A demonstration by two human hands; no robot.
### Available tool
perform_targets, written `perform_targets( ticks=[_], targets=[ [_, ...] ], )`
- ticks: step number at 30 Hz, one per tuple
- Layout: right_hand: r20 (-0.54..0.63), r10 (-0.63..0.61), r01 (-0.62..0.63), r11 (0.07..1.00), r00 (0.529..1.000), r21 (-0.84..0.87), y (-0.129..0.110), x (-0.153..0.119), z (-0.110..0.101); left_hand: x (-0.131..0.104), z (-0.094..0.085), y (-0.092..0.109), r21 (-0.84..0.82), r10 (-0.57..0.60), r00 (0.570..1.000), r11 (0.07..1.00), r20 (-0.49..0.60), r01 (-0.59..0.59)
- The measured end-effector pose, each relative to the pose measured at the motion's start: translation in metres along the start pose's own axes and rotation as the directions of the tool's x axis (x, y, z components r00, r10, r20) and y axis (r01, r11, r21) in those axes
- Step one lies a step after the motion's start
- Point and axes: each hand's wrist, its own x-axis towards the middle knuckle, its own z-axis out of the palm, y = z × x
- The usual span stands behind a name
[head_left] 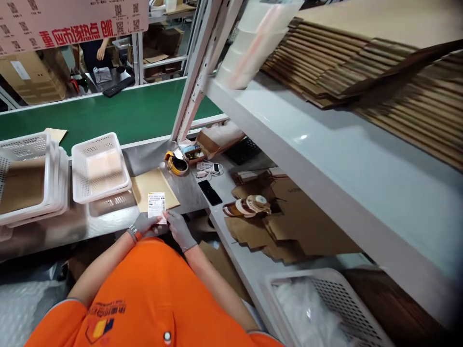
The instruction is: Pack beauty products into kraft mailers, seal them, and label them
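Observation:
Between my two gloved hands is a white printed shipping label [156, 206], held by its lower edge. My left hand [146, 224], in a grey glove, pinches the label's lower left part. My right hand [178, 227], also gloved in grey, grips its lower right corner between thumb and fingers. Just beyond the label, a tan padded envelope [144, 185] lies flat on the metal table [97, 219], partly covered by the label in my view.
White perforated baskets [76, 185] stand on the left, beside another stack [54, 193]. A tape dispenser [177, 164], a black phone [210, 193] and a bottle [235, 208] lie right. A shelf [307, 140] with cardboard overhangs. Beyond the green conveyor [144, 108] is a person's hand [101, 52].

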Motion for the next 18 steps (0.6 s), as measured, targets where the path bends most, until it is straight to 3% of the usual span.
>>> perform_targets(
  ticks=[6, 18],
  targets=[
    [0.099, 0.031, -0.038, 0.997, 0.995, 0.073, 0.001, -0.015, 0.002, 0.003, -0.003, 0.004, 0.019, 0.066, 0.974, 0.998, -0.215, -0.063],
    [0.074, 0.055, -0.063, 0.991, 0.996, 0.114, 0.005, -0.027, 0.005, -0.002, -0.008, 0.001, -0.003, 0.037, 0.978, 0.999, -0.205, -0.038]
  ],
)
